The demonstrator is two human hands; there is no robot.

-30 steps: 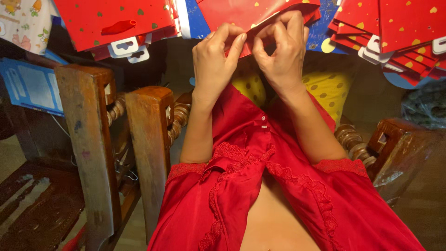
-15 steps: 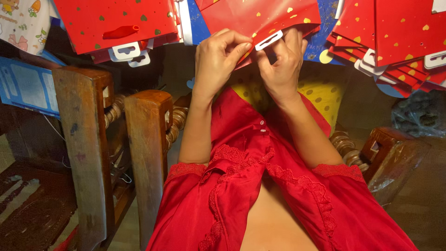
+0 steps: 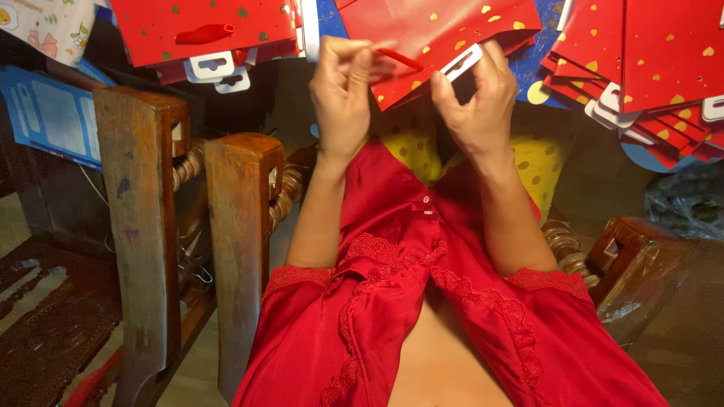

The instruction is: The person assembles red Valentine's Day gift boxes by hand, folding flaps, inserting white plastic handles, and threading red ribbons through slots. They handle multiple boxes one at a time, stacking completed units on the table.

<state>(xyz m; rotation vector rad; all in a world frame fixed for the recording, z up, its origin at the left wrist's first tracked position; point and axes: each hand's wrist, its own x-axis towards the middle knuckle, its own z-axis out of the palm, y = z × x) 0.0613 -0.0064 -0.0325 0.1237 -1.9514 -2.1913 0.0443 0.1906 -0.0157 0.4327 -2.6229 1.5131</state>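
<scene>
Right hand point(image 3: 475, 98) pinches the red bag point(image 3: 441, 38) by its white tab; left hand point(image 3: 343, 87) pinches what looks like a thin red cord point(image 3: 400, 59). Light, creasable paper: best held at the edges.

Up at twelve o'clock, the paper bag point(image 3: 445, 38) is bright red, dotted with small yellow hearts, with a white plastic hanger tab point(image 3: 461, 62). At two o'clock, the stack of bags point(image 3: 648, 68) is the same red and yellow. At eleven o'clock, another red bag point(image 3: 204, 26) carries green and gold hearts. Beneath, a yellow bag point(image 3: 539, 162) shows darker spots. The garment point(image 3: 392, 301) is red satin with red lace.
</scene>
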